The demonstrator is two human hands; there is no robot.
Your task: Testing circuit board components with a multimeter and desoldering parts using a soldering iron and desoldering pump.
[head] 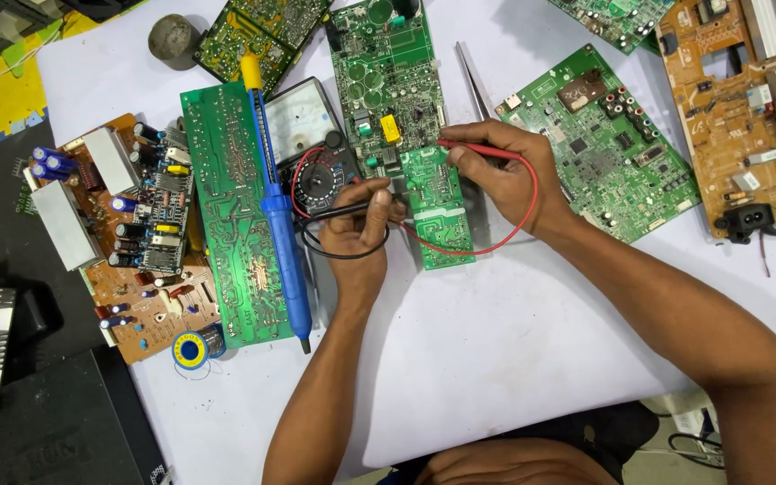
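Now, left hand: the left hand [361, 216] is pinching a thin black test probe [352, 211], its fingers closed around it, the tip lying at the left edge of the small green circuit board
Right hand: the right hand [496, 175] is gripping a thin red test probe [473, 148], fingers folded over it, and is resting on the right side of the same board
Hands together: the two hands are lying close side by side, apart, with the board between them
Small board: the small green rectangular circuit board [437, 211] is lying flat on the white-covered counter [496, 332], just below a longer green circuit board studded with round capacitors [388, 81]
Leads: a red wire [518, 229] is looping around the right hand, and a black wire [334, 254] is curling below the left hand; both are running toward the meter
Meter: a black analogue multimeter with a pale dial face [312, 148] is sitting just left of the left hand
Soldering iron: a blue-handled soldering iron with a yellow collar [276, 202] is lying across a large green bare-side circuit board [231, 224]
Left of counter: a brown circuit board with blue capacitors and silver heat sinks [123, 233] is lying near a small spool of solder wire [192, 348]
Right of counter: a green board with a black chip [604, 144] and an orange-brown board [747, 108] are lying well apart from the hands
Tweezers: grey metal tweezers [473, 85] are lying above the right hand
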